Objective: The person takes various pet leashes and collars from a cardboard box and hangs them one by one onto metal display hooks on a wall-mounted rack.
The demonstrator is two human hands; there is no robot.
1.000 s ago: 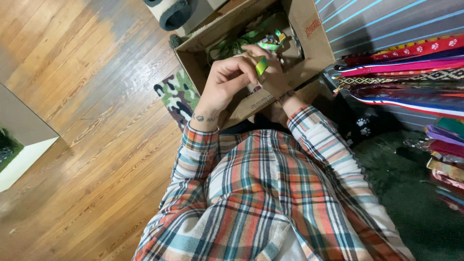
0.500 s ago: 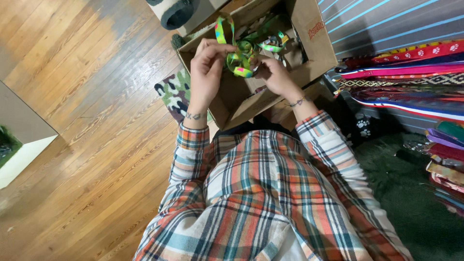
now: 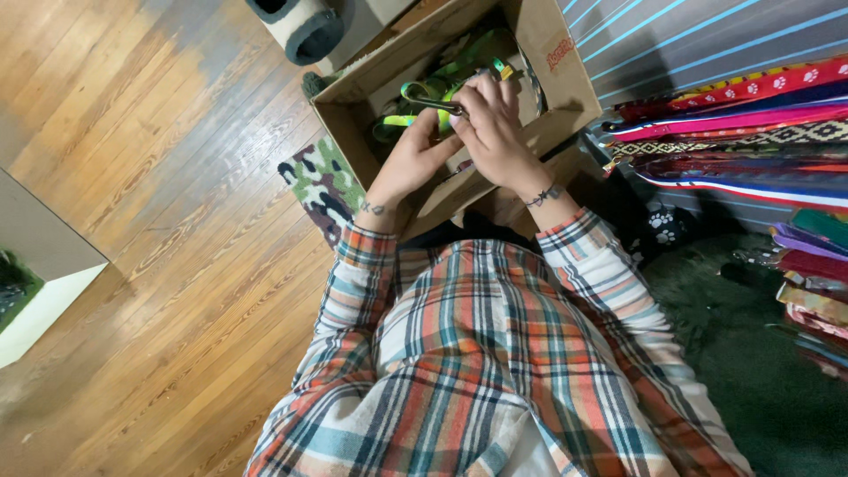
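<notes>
Both hands are working over an open cardboard box (image 3: 565, 79) that is sitting on a wooden plank floor (image 3: 159, 177). The left hand (image 3: 411, 159) and the right hand (image 3: 495, 132) are meeting above the box, fingers closing together on a bright green strap (image 3: 422, 91) with a dark metal clip; the strap is looping back into the box among more green webbing. A camouflage-patterned cloth (image 3: 322, 181) is lying on the floor just beside the box. To the right, patterned straps (image 3: 733, 132) in pink, red and navy are hanging in rows against a striped wall, above a dark green rug (image 3: 751, 353). A grey padded post base (image 3: 296, 22) is standing near the box's far corner
</notes>
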